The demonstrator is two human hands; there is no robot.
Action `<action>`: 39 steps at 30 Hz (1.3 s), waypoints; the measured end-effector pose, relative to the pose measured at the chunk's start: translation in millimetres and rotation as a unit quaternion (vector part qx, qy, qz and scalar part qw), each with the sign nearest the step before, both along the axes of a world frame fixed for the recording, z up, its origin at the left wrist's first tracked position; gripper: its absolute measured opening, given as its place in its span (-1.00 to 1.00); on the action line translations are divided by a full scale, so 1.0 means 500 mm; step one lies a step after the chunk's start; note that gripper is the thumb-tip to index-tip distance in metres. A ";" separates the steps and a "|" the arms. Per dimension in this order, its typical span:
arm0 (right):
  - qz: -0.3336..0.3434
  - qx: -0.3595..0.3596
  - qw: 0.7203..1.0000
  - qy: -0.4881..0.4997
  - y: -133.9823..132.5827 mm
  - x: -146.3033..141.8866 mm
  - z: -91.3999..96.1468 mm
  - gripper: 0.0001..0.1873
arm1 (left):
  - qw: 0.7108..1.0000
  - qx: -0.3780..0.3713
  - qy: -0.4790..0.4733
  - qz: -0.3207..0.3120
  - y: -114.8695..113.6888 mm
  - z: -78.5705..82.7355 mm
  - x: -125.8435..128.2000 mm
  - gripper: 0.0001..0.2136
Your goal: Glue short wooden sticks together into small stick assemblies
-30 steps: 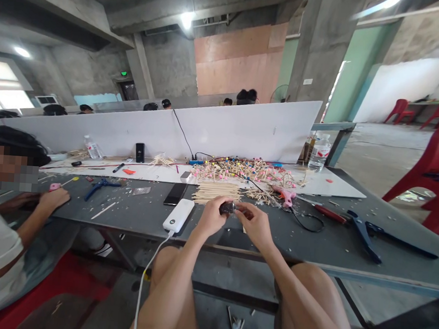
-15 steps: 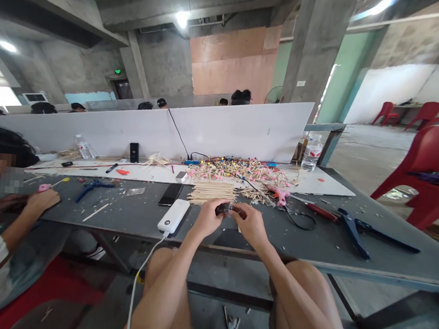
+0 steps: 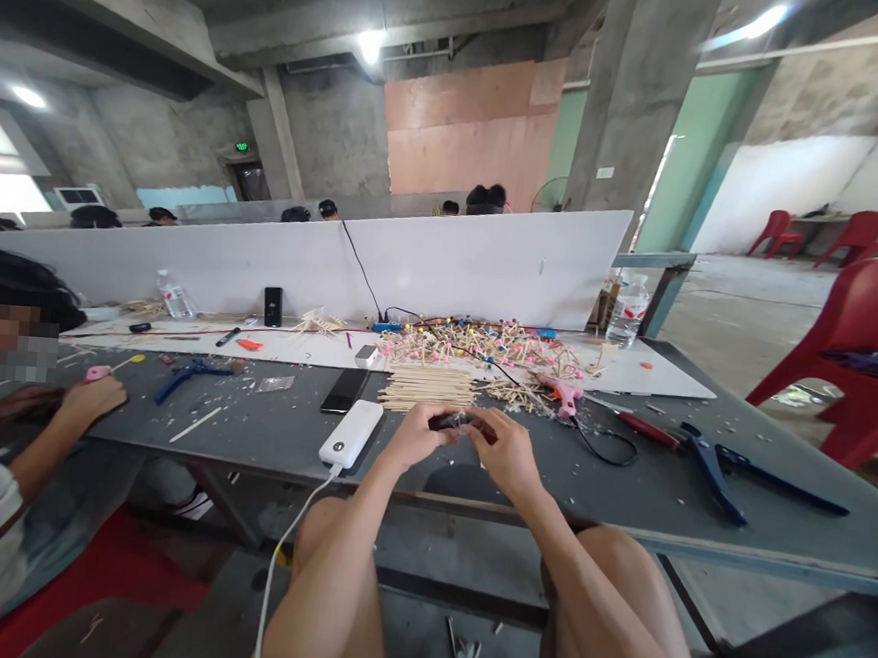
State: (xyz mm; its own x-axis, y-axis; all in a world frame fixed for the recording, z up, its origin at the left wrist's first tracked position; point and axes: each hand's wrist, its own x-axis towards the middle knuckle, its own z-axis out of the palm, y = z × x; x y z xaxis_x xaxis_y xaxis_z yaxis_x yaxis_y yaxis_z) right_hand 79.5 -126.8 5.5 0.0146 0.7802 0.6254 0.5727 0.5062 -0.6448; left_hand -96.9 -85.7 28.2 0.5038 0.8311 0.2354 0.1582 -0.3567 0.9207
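Note:
My left hand (image 3: 414, 434) and my right hand (image 3: 507, 448) meet over the front of the table, fingers closed around a small dark, shiny object (image 3: 448, 422). Its kind is not clear, and fingers cover both its ends. Just beyond them lies a row of thin wooden sticks (image 3: 427, 388). Behind that is a heap of short sticks with coloured tips (image 3: 483, 344). A pink glue gun (image 3: 564, 395) rests to the right of the row. Left of my hands are a white power bank (image 3: 351, 433) with a cable and a black phone (image 3: 343, 391).
At right lie a red-handled tool (image 3: 648, 430) and blue cutters (image 3: 711, 470). A co-worker's hand (image 3: 92, 403) is at the far left, near another blue tool (image 3: 186, 377). A white partition (image 3: 451, 260) runs behind, with a water bottle (image 3: 627, 312) at its right end.
The whole view has shifted slightly. Both hands keep hold of the dark object, which now appears a little longer and flatter between my fingers.

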 end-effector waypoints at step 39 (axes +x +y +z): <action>0.056 -0.125 0.897 0.421 0.003 0.089 0.030 -0.46 | 0.923 0.164 0.311 0.159 0.042 -0.037 -0.028 -0.72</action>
State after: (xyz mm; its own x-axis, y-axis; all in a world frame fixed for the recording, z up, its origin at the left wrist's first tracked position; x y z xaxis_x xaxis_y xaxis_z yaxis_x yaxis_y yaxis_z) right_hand 123.9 -125.3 20.3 0.3131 0.9204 0.2341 -0.2162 0.3091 -0.9261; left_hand -111.0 -64.6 9.5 0.3695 0.8955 0.2480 0.7636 -0.4447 0.4681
